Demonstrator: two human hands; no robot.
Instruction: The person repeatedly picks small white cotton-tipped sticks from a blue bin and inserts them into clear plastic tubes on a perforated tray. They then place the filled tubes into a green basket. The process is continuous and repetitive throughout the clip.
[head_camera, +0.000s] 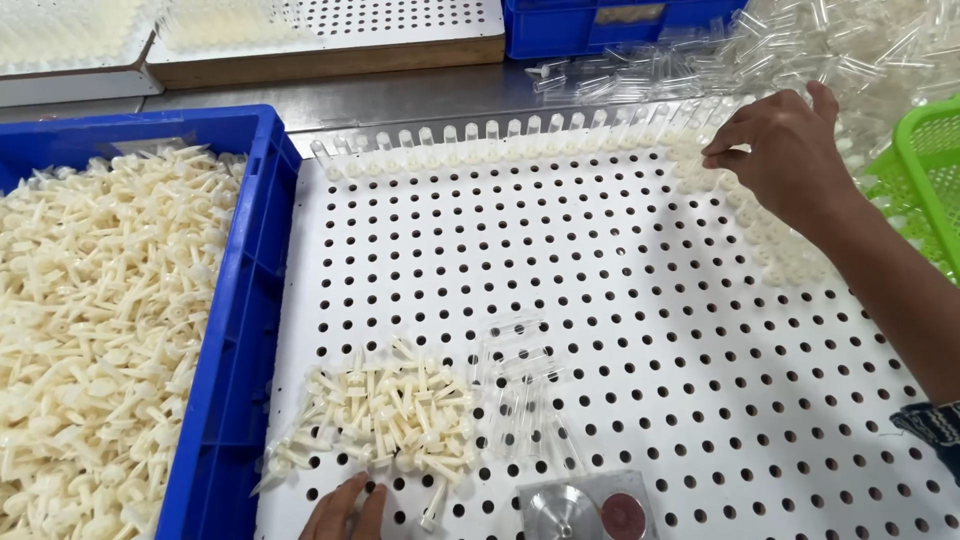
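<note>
my right hand (790, 160) pinched at filled row on white perforated plastic board (620, 300) | my left hand (345, 510) loosely curled, empty, just below heap of cream plastic plungers (385, 415)

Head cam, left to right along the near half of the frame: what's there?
Blue plastic crate full of cream plastic plugs → loose pile of cream plastic plugs on the white perforated board, left hand at its near edge → clear plastic tubes → forearm in a dark patterned sleeve.

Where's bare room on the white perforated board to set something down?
The white perforated board is bare across its middle and lower right, between the row of clear tubes and the pile of cream plastic plugs. Crowded: the top edge, the corner under the right hand, and by the left hand.
</note>
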